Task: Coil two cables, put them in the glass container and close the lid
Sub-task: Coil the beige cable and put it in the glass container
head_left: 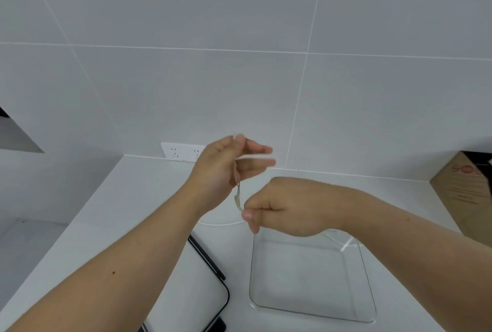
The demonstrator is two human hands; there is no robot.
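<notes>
My left hand (229, 165) is raised above the white counter and pinches one end of a thin white cable (238, 198) between thumb and fingers. My right hand (287, 206) is closed in a fist just below it and grips the same cable lower down. A loop of the cable trails on the counter behind my hands. The square glass container (367, 265) stands open on the counter below my right hand, with nothing in it. Its lid (213, 297), white with a black rim, lies to its left, partly under my left forearm.
A white double socket (181, 152) sits low on the tiled wall behind my left hand. A brown cardboard box (463, 190) stands at the right edge. The counter's left edge drops to a lower surface (29, 241).
</notes>
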